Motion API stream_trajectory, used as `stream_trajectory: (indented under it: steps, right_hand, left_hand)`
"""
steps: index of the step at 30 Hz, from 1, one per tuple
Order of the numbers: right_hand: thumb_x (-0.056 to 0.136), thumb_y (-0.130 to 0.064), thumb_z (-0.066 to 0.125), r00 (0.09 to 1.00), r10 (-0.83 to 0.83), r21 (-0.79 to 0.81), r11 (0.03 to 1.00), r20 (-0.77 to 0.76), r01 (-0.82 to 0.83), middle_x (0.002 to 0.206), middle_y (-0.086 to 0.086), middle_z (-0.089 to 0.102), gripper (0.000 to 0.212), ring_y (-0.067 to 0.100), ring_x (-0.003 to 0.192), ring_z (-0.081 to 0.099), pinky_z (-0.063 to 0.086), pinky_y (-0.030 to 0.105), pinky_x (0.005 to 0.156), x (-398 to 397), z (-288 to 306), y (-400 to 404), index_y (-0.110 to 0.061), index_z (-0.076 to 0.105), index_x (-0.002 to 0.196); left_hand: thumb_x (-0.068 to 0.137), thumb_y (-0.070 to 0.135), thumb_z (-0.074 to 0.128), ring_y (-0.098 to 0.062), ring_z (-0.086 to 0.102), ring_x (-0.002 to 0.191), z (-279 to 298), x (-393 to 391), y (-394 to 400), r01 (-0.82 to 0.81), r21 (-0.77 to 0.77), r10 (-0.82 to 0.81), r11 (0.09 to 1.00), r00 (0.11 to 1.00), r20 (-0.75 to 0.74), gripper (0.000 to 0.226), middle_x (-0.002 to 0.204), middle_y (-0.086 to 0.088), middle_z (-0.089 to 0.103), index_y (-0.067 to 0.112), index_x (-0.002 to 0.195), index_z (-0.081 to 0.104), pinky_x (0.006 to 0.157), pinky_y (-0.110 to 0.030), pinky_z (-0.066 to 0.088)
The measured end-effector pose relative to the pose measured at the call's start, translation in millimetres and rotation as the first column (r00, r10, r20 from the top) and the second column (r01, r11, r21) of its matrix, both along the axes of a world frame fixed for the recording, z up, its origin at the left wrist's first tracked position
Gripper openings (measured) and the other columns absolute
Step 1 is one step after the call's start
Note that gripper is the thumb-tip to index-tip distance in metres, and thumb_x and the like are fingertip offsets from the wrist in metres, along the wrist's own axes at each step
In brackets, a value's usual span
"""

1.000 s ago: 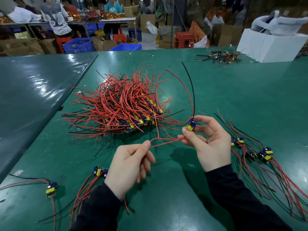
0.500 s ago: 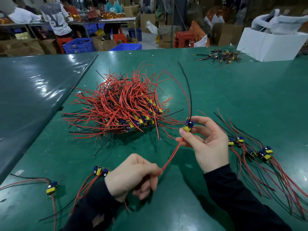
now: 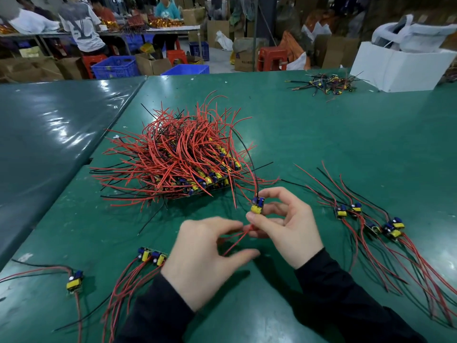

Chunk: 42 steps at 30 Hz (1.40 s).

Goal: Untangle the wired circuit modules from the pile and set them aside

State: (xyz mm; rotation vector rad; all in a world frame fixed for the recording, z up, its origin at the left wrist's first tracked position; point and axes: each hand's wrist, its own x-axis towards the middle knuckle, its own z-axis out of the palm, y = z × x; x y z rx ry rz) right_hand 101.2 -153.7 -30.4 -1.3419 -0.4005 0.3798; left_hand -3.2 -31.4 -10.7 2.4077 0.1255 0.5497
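A big tangled pile (image 3: 178,159) of red and black wires with blue-and-yellow circuit modules sits mid-table. My right hand (image 3: 286,226) pinches one small module (image 3: 257,205) upright just in front of the pile; its black wire arcs up and back over the pile. Red wires from that module run down to my left hand (image 3: 205,256), whose fingers are spread with the wires passing between fingertip and thumb. Several separated modules (image 3: 371,221) lie in a row to the right, wires trailing toward me.
Two joined modules (image 3: 152,256) lie by my left wrist, and a single module (image 3: 74,280) at the near left. A small heap of wired parts (image 3: 326,84) and a white box (image 3: 400,68) stand at the far right. A darker table (image 3: 49,134) adjoins on the left. People work in the background.
My left hand was fisted on the red wires lower down; it has opened and risen toward my right hand. The held module has moved slightly left and nearer.
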Motion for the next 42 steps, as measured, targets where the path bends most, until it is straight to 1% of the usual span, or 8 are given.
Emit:
stream_trajectory:
  steps: [5, 11, 15, 18, 22, 31, 36, 42]
  right_hand:
    - [0.077, 0.014, 0.065, 0.988, 0.015, 0.07, 0.998, -0.153, -0.004, 0.07, 0.01, 0.066, 0.028, 0.029, 0.056, 0.069, 0.053, 0.025, 0.048, 5.8, 5.8, -1.0, -0.01, 0.055, 0.088]
    - [0.048, -0.02, 0.08, 0.952, 0.076, 0.069, 0.996, -0.296, -0.058, 0.073, 0.012, 0.068, 0.048, 0.022, 0.059, 0.069, 0.053, 0.025, 0.051, 8.7, 14.6, -4.7, -0.008, 0.058, 0.09]
    - [0.061, -0.02, 0.072, 0.958, 0.06, 0.07, 0.997, -0.28, -0.042, 0.077, 0.011, 0.073, 0.03, 0.019, 0.063, 0.07, 0.054, 0.022, 0.054, 11.2, 13.6, -5.8, -0.008, 0.063, 0.087]
    - [0.067, -0.024, 0.068, 0.961, 0.046, 0.069, 0.997, -0.272, -0.028, 0.086, 0.011, 0.075, 0.028, 0.017, 0.07, 0.071, 0.055, 0.021, 0.057, 12.3, 14.8, -6.9, -0.011, 0.065, 0.091]
    - [0.07, -0.03, 0.066, 0.971, 0.031, 0.044, 0.999, -0.238, -0.021, 0.089, 0.006, 0.075, 0.025, 0.013, 0.074, 0.072, 0.049, 0.015, 0.052, 11.8, 16.0, -7.0, -0.017, 0.065, 0.092]
    - [0.053, -0.025, 0.075, 0.968, 0.087, 0.073, 0.995, -0.235, -0.072, 0.069, 0.002, 0.071, 0.021, 0.011, 0.059, 0.066, 0.05, 0.015, 0.056, 1.1, 11.9, -1.8, -0.016, 0.078, 0.072]
    - [0.052, -0.022, 0.076, 0.984, 0.102, 0.049, 0.994, -0.144, -0.096, 0.069, 0.0, 0.072, 0.018, 0.003, 0.062, 0.063, 0.046, 0.011, 0.056, -4.8, 9.8, 1.0, -0.017, 0.078, 0.07]
    - [0.057, -0.012, 0.074, 0.989, 0.104, 0.079, 0.992, -0.101, -0.096, 0.066, 0.001, 0.072, 0.016, 0.003, 0.056, 0.061, 0.046, 0.01, 0.054, -8.0, 9.4, 1.7, -0.014, 0.077, 0.072]
  left_hand:
    - [0.073, 0.014, 0.064, -0.015, 0.065, 0.06, -6.9, 3.7, -2.6, -0.02, 0.135, 0.015, 0.991, 0.999, 0.041, 0.012, 0.066, 0.002, 0.072, 0.013, 0.077, 0.075, 0.059, -0.027, 0.045]
    - [0.082, 0.024, 0.055, -0.009, 0.059, 0.047, -15.4, 3.9, 1.2, -0.001, -0.005, 0.001, 1.0, 1.0, -0.01, 0.022, 0.055, -0.002, 0.066, 0.014, 0.082, 0.075, 0.057, -0.025, 0.049]
    - [0.085, 0.035, 0.065, -0.007, 0.054, 0.032, -13.0, 3.9, 0.2, 0.024, -0.176, -0.023, 0.984, 1.0, 0.003, 0.015, 0.054, 0.0, 0.064, 0.021, 0.082, 0.073, 0.04, -0.015, 0.042]
    - [0.083, 0.038, 0.06, -0.02, 0.055, 0.031, -7.6, 5.2, -2.1, 0.008, -0.519, -0.056, 0.855, 0.995, -0.077, 0.026, 0.059, -0.004, 0.068, 0.016, 0.075, 0.072, 0.033, -0.012, 0.034]
    - [0.079, 0.041, 0.054, -0.017, 0.052, 0.03, 0.6, 4.1, 4.3, -0.075, -0.882, -0.34, 0.466, 0.905, -0.256, 0.041, 0.06, -0.018, 0.066, 0.006, 0.066, 0.071, 0.028, -0.013, 0.03]
    - [0.07, 0.037, 0.058, -0.033, 0.071, 0.087, 1.1, 6.3, 7.5, -0.242, -0.917, -0.448, 0.319, 0.814, -0.37, 0.054, 0.096, -0.024, 0.071, -0.004, 0.105, 0.062, 0.071, -0.032, 0.057]
    - [0.069, 0.022, 0.064, -0.024, 0.071, 0.062, -0.1, 6.6, 6.5, -0.219, -0.966, -0.367, 0.138, 0.895, -0.255, 0.028, 0.077, -0.02, 0.071, -0.001, 0.079, 0.075, 0.055, -0.033, 0.059]
    - [0.068, 0.02, 0.066, -0.006, 0.045, 0.038, -7.5, 8.2, -2.4, -0.205, -0.955, -0.296, 0.214, 0.918, -0.264, 0.017, 0.053, -0.001, 0.053, 0.006, 0.071, 0.074, 0.035, -0.017, 0.043]
